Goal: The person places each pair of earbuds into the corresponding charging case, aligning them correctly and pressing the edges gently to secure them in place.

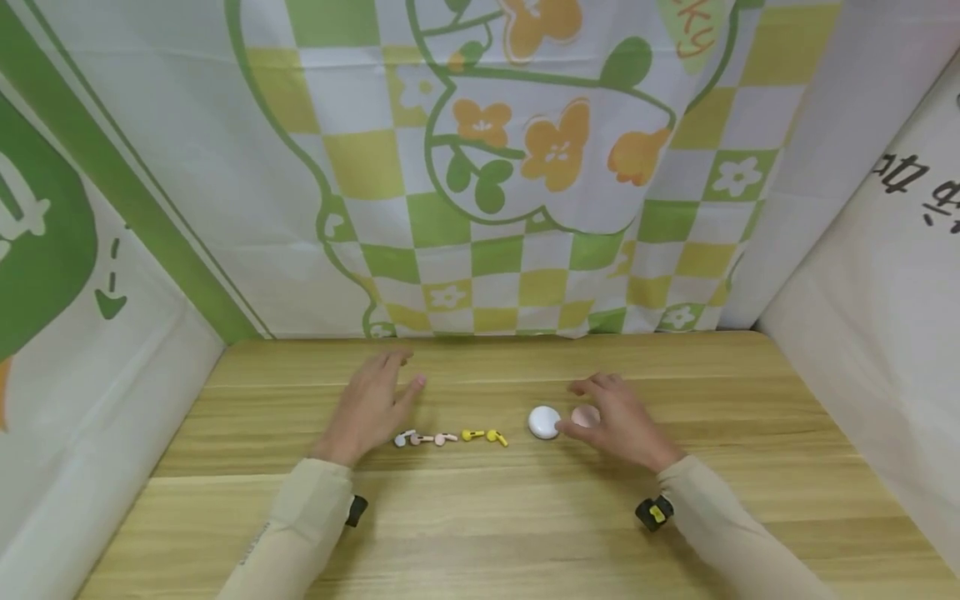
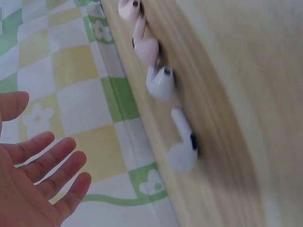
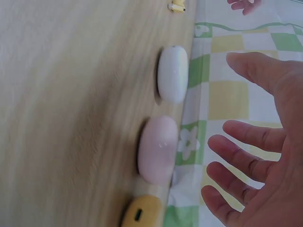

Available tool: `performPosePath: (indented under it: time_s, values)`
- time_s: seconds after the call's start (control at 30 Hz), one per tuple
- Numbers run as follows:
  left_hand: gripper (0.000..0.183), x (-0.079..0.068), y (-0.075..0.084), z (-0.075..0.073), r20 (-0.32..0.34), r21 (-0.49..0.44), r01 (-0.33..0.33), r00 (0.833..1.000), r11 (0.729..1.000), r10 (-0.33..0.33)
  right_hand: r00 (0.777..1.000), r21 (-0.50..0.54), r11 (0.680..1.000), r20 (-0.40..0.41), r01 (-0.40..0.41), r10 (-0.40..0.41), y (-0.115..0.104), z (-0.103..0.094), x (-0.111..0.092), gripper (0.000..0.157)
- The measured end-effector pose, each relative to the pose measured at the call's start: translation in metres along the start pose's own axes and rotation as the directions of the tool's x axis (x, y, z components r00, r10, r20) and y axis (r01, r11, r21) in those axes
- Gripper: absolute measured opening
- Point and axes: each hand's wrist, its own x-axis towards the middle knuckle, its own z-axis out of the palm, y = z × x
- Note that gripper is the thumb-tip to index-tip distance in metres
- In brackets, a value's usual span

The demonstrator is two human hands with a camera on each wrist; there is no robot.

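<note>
My left hand [image 1: 369, 410] hovers over the left end of a row of wireless earbuds, fingers spread and holding nothing. The row runs from white earbuds [image 2: 161, 84] through pink earbuds [image 1: 446, 438] to yellow earbuds [image 1: 472, 435]. One white earbud [image 2: 182, 156] shows only in the left wrist view; the hand hides it from the head camera. Above the charging cases on the right is my right hand [image 1: 624, 423], its fingers apart and nothing in them. A white case [image 1: 543, 422], a pink case [image 1: 585, 416] and a yellow case [image 3: 143, 213] stand side by side; the hand covers the yellow one in the head view.
Everything lies on a wood-grain table [image 1: 480, 533]. A checkered, flower-printed cloth [image 1: 495, 275] hangs along its far edge, with printed white cloth walls [image 1: 885, 333] on both sides. Each wrist wears a dark strap device [image 1: 654, 512].
</note>
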Motion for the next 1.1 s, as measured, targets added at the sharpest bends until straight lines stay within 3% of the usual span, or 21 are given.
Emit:
performPosePath:
  time_s: [0.23,0.47,0.73,1.1]
  values:
    - [0.051,-0.003,0.005,0.009,0.036,-0.092,0.021,0.999,0.996,-0.018,0.998,0.056,0.998,0.042,-0.037,0.035,-0.003,0.011,0.005,0.060]
    - [0.050,-0.006,0.009,0.016,0.076,-0.138,0.038,0.997,0.990,-0.027,0.996,0.028,0.998,0.077,-0.054,0.052,-0.006,0.020,0.011,0.058]
    - [0.051,-0.007,0.015,0.025,0.100,-0.158,0.033,0.995,0.987,-0.017,0.982,0.008,0.990,0.129,-0.139,0.136,-0.010,0.025,0.014,0.062]
    - [0.050,-0.010,0.024,0.037,0.116,-0.198,0.017,0.993,0.980,0.006,0.971,0.006,0.983,0.156,-0.183,0.180,-0.012,0.031,0.017,0.055]
